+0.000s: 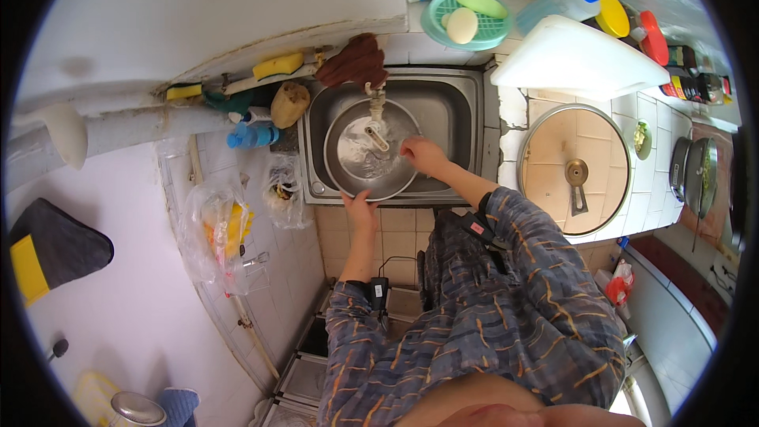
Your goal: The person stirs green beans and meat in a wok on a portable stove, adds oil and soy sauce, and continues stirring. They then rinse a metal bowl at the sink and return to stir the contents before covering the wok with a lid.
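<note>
A round metal pan or basin [354, 169] stands in the stainless steel sink [459, 112], under the white tap [377, 108]. Water with ripples lies in it. My left hand [360, 207] holds its near left rim, thumb over the edge. My right hand [424, 156] is at the basin's right side, fingers curled over the inner edge; whether it grips anything is hidden. A brown cloth [356, 62] hangs over the pipe behind the tap.
Right of the sink, a round glass lid [542, 172] lies on the tiled counter, with a white cutting board [578, 59] behind it. A small bowl [642, 139] holds chopped food. A blue bottle [255, 136] and a yellow sponge [278, 66] are at the left.
</note>
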`<control>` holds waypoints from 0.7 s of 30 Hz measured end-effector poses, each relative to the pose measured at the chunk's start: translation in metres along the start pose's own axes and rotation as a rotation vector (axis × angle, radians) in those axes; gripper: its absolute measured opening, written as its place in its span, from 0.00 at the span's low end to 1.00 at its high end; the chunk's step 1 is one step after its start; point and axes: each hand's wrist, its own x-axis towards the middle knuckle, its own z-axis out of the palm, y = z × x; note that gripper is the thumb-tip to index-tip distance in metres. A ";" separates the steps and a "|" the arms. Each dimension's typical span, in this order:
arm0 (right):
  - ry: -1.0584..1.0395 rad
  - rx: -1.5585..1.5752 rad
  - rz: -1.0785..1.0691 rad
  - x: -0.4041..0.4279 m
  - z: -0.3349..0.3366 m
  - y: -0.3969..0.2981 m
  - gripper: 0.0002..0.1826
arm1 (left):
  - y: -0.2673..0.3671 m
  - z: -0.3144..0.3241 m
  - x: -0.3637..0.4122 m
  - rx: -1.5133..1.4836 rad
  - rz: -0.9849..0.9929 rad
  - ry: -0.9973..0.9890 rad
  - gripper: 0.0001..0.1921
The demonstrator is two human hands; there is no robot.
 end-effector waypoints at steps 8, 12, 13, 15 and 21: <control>0.098 1.821 0.510 0.065 0.064 -0.022 0.07 | 0.004 -0.011 -0.022 0.005 -0.180 0.027 0.34; 0.086 2.121 0.444 0.108 0.091 -0.028 0.08 | 0.009 -0.040 -0.022 -0.051 -0.309 -0.017 0.31; 0.105 2.090 0.515 0.112 0.090 -0.029 0.09 | 0.011 -0.045 -0.018 -0.088 -0.360 -0.034 0.29; -0.003 2.178 0.541 0.103 0.081 -0.034 0.08 | 0.007 -0.051 -0.014 -0.076 -0.400 -0.067 0.27; 0.295 0.081 -0.002 0.031 -0.019 -0.017 0.18 | -0.025 -0.010 0.028 -0.007 -0.362 -0.018 0.20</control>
